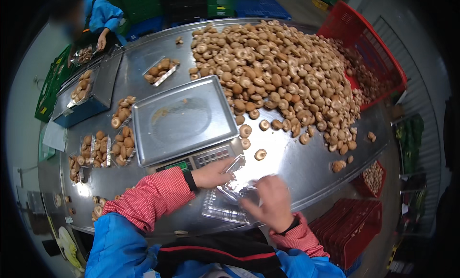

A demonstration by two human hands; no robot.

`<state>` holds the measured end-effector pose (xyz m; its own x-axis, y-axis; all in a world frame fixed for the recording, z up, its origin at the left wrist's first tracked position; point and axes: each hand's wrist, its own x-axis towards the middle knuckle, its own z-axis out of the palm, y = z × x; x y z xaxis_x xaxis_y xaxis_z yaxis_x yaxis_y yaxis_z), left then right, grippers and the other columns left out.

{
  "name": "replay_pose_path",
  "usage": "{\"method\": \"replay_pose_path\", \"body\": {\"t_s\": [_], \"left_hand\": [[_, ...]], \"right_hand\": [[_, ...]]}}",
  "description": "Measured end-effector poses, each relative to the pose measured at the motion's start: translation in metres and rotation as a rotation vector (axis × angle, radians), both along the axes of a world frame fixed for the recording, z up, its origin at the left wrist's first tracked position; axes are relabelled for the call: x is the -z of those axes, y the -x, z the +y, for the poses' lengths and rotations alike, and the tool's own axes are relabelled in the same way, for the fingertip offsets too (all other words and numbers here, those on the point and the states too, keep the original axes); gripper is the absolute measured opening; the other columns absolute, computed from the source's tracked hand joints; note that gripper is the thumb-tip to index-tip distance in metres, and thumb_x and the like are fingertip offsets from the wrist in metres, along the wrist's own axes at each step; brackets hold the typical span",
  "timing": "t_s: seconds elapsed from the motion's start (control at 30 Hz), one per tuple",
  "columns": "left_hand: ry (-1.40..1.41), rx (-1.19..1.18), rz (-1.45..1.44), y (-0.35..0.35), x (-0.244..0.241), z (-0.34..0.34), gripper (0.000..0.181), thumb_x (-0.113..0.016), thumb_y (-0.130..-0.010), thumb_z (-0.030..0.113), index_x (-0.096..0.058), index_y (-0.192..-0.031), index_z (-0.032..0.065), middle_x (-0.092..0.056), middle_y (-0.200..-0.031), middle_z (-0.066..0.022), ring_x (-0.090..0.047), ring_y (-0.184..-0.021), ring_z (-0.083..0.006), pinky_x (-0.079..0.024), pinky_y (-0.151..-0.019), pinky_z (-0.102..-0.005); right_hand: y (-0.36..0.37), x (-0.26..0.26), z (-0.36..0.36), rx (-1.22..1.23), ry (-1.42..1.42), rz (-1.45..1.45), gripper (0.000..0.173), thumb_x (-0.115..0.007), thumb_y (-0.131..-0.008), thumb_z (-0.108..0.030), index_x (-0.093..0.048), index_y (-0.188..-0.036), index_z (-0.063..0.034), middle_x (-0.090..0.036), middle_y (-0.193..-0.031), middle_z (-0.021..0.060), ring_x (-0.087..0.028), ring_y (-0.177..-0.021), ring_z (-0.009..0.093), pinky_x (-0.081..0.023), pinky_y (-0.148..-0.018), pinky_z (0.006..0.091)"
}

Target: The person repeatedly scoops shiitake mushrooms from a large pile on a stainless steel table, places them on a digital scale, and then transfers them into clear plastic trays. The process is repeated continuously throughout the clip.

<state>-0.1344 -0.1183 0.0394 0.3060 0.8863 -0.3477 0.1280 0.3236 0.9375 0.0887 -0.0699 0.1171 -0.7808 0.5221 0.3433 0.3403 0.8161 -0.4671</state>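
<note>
My left hand (pixel 212 174) grips a transparent plastic tray (pixel 235 170) by its side, just in front of the scale's keypad. My right hand (pixel 271 202) is blurred by motion at the tray's right end; whether its fingers hold the plastic is not visible. Beneath both lies more transparent plastic packaging (pixel 226 210) on the steel table, near its front edge. Beyond my left hand stands a weighing scale with a metal pan (pixel 179 121), which bears only a few small scraps. A large heap of shiitake mushrooms (pixel 273 66) spreads behind and right of the scale.
Filled mushroom trays (pixel 100 148) stand left of the scale, another (pixel 161 71) behind it. A wrapping machine (pixel 86 98) is at the left, near a person in blue (pixel 104 15). A tipped red crate (pixel 388 62) borders the heap; red crates (pixel 346 231) sit below the table's right edge.
</note>
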Motion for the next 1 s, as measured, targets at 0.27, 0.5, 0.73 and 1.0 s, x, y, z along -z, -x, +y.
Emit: {"method": "replay_pose_path", "body": {"t_s": [0.27,0.5,0.73,1.0], "left_hand": [[0.172,0.282,-0.17,-0.075,0.006,0.081,0.057,-0.057,-0.096,0.015,-0.035,-0.148,0.0054,-0.061,-0.108,-0.0077,-0.062,-0.1,-0.0145,-0.051,-0.088,-0.0278],[0.556,-0.943,-0.831,-0.074,0.066,0.175,0.117,-0.054,-0.085,0.072,0.008,-0.152,-0.0019,-0.015,-0.154,-0.0301,-0.027,-0.142,-0.0377,-0.032,-0.114,-0.0454],[0.544,-1.041,-1.058,-0.069,0.081,0.258,0.11,-0.048,-0.083,0.078,0.009,-0.156,0.0197,-0.014,-0.159,-0.0226,-0.016,-0.147,-0.0389,-0.013,-0.116,-0.061],[0.487,-0.75,-0.889,-0.094,0.094,0.299,0.098,-0.052,-0.083,0.076,-0.012,-0.155,0.0221,-0.025,-0.154,-0.02,-0.037,-0.135,-0.0419,-0.028,-0.107,-0.0675]], "right_hand": [[-0.095,0.054,0.08,0.058,1.576,-0.025,0.075,-0.061,-0.088,-0.018,-0.02,-0.149,-0.0054,-0.057,-0.101,0.0118,-0.062,-0.078,0.018,-0.054,-0.064,0.0297],[-0.184,0.134,0.169,0.837,1.187,0.511,0.052,-0.043,-0.09,-0.021,-0.034,-0.14,-0.0142,-0.052,-0.075,0.0048,-0.053,-0.048,0.014,-0.044,-0.034,0.0273],[-0.171,0.165,0.251,1.062,0.531,0.029,0.054,-0.048,-0.09,-0.023,-0.032,-0.137,-0.0027,-0.061,-0.111,0.0297,-0.057,-0.102,0.049,-0.042,-0.092,0.049],[-0.114,0.156,0.28,0.889,0.577,0.128,0.051,-0.047,-0.092,-0.025,-0.037,-0.134,-0.0002,-0.057,-0.121,0.0344,-0.055,-0.112,0.05,-0.04,-0.098,0.0483]]}}
